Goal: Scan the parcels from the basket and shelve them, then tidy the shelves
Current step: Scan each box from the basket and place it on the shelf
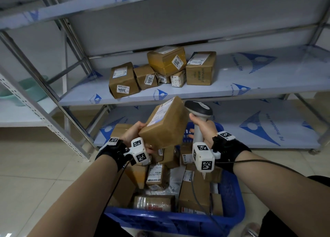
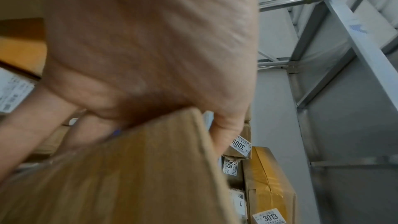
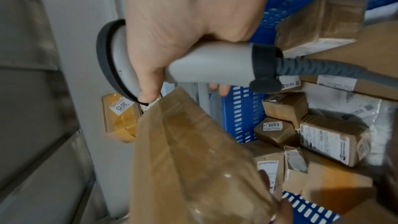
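Note:
My left hand (image 1: 134,132) grips a brown cardboard parcel (image 1: 163,124) from the left side and below, holding it tilted above the blue basket (image 1: 230,208). A white shipping label (image 1: 161,112) lies on the parcel's upper left face. My right hand (image 1: 200,128) holds a grey barcode scanner (image 1: 198,110) by its handle, its dark head right beside the parcel's upper right edge. In the left wrist view my thumb (image 2: 228,125) lies over the parcel's edge (image 2: 129,168). In the right wrist view my fingers wrap the scanner handle (image 3: 206,64) above the parcel (image 3: 189,159).
Several labelled parcels (image 1: 162,72) stand clustered on the middle shelf (image 1: 250,79), numbered 3004, 3005 and 3013. The basket holds several more boxes (image 1: 157,176) and bags. The scanner cable (image 1: 196,197) trails down over the basket. A grey shelf upright (image 1: 44,115) slants at left. Tiled floor surrounds the basket.

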Motion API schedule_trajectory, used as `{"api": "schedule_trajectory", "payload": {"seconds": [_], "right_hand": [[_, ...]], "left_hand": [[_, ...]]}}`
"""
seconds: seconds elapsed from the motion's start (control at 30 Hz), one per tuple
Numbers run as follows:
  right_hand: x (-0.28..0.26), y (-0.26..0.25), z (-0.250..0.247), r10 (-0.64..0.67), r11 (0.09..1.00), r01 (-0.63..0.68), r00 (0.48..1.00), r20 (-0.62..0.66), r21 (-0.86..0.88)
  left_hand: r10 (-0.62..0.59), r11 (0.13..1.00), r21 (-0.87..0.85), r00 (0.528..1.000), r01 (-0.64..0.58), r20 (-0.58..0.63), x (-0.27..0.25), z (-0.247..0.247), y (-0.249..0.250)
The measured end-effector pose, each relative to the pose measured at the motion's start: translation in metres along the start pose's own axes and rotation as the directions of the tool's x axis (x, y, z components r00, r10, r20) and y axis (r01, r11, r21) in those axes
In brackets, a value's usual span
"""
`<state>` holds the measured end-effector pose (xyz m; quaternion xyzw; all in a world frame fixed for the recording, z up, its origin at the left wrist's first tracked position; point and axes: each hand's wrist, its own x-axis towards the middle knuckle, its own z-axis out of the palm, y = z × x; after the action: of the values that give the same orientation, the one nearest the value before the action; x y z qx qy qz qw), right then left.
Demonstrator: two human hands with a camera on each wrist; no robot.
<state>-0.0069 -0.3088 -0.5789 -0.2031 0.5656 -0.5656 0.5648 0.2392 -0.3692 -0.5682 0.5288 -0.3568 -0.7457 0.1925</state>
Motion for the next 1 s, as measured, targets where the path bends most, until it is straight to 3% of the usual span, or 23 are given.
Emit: {"api": "schedule_trajectory", "payload": {"seconds": [0.17, 0.27, 0.4, 0.5, 0.57, 0.67, 0.77, 0.93, 1.0], "right_hand": [[-0.001, -0.001, -0.001, 0.021, 0.997, -0.021, 1.000, -0.010, 0.074], [0.000, -0.002, -0.002, 0.035, 0.992, -0.041, 0.998, 0.050, 0.118], [0.000, 0.000, -0.005, 0.081, 0.990, -0.093, 0.990, 0.115, 0.104], [0.000, 0.004, -0.008, 0.123, 0.984, -0.142, 0.977, 0.175, 0.103], [-0.008, 0.001, -0.004, 0.132, 0.981, -0.158, 0.968, 0.215, 0.111], [-0.003, 0.003, -0.006, 0.115, 0.982, -0.138, 0.979, 0.168, 0.129], [0.006, 0.005, -0.010, 0.104, 0.981, -0.125, 0.985, 0.140, 0.151], [0.011, 0.009, -0.008, 0.076, 0.982, -0.097, 0.989, 0.130, 0.163], [0.014, 0.011, -0.009, 0.061, 0.984, -0.081, 0.990, 0.124, 0.161]], "left_hand": [[0.069, 0.996, 0.042, 0.971, -0.081, 0.228, -0.002, 0.008, 0.001], [0.144, 0.969, 0.183, 0.983, -0.163, 0.114, -0.002, 0.022, 0.003], [0.272, 0.879, 0.404, 0.962, -0.254, 0.014, -0.012, 0.042, 0.005], [0.307, 0.832, 0.457, 0.947, -0.314, 0.093, -0.012, 0.048, 0.006], [0.334, 0.829, 0.437, 0.936, -0.350, 0.115, -0.005, 0.050, 0.005], [0.379, 0.828, 0.411, 0.921, -0.382, 0.094, 0.001, 0.048, 0.007], [0.378, 0.805, 0.434, 0.914, -0.404, 0.150, 0.000, 0.046, 0.008], [0.467, 0.842, 0.295, 0.884, -0.451, 0.019, 0.004, 0.056, 0.011], [0.465, 0.832, 0.325, 0.885, -0.450, 0.034, 0.005, 0.057, 0.012]]}}
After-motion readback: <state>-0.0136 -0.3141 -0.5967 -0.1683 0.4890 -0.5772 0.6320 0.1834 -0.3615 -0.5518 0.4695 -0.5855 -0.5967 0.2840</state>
